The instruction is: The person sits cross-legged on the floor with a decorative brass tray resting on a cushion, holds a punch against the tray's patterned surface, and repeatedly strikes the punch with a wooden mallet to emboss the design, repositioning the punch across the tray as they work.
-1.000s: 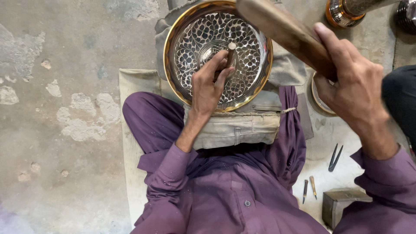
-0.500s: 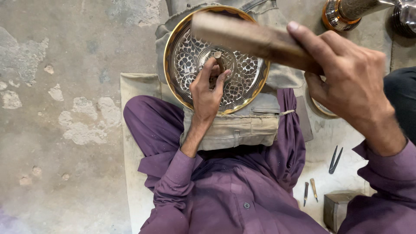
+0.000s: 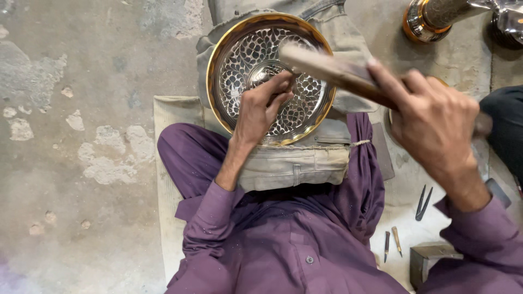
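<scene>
The plate (image 3: 271,79), a round brass-rimmed dish with a silvery leaf pattern cut into its face, lay in the upper centre of the frame on a folded grey cloth (image 3: 305,160) across the person's purple-clad lap, the padding probably there to steady it and cushion blows. The wooden mallet (image 3: 338,73) was raised over the plate's right half, gripped firmly near its handle end by the right hand (image 3: 436,122), which was closed around it. The left hand (image 3: 261,109) rested on the plate's centre, fingers pinched on a thin chisel (image 3: 290,72) set upright against the pattern; its tip was hidden. Small metal tools (image 3: 422,202) lay on the floor at lower right, within reach.
</scene>
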`<state>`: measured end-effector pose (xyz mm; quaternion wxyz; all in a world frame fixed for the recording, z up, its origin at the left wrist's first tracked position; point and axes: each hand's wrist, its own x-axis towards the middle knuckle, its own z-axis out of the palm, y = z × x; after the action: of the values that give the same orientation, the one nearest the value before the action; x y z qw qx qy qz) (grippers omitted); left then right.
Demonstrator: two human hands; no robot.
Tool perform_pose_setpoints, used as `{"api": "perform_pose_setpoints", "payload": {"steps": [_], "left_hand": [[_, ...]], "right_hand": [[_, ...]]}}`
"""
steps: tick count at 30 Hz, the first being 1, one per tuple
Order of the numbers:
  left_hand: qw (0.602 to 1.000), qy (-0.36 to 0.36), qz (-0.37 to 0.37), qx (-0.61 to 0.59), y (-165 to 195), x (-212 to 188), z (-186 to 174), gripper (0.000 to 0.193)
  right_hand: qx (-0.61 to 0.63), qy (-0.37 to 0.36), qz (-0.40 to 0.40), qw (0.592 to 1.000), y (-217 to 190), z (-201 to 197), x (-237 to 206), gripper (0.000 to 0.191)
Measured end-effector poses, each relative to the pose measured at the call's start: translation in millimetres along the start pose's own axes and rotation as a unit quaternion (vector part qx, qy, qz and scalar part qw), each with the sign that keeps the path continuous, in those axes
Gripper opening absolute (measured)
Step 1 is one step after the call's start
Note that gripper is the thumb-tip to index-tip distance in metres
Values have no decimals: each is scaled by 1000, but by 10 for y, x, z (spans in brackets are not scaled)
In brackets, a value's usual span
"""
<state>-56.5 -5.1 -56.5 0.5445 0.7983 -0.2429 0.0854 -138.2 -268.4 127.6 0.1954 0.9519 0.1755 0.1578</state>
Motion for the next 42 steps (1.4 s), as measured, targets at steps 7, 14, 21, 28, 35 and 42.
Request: {"api": "perform_pose_setpoints", "payload": {"steps": [7,14,21,28,35,42], "left_hand": [[962,256,-29,-88,75,-170,-637,18],[918,291,-177,-204,-315,-549,-1186,17],[954,117,-266,-74,-284,-494,-1145,38],[964,110,-243,-3,-228,-383,-1093,38],[974,-22,-219,-43,-212,-542,-1025,34],[954,-177,-241,14,-131,-649,-1013,30]], "right_hand": [[440,-16,196,876,-318,378,-565,46],[389,-52,64,917,-756,677,-570,48],[298,-49,-50,952,-955,755,-271,57],[321,-80,-67,941,-1036,728,-228,68],[363,-95,-89,923,-1059,680,-264,69],[519,-82,-61,849,-728,661,-192,54]]}}
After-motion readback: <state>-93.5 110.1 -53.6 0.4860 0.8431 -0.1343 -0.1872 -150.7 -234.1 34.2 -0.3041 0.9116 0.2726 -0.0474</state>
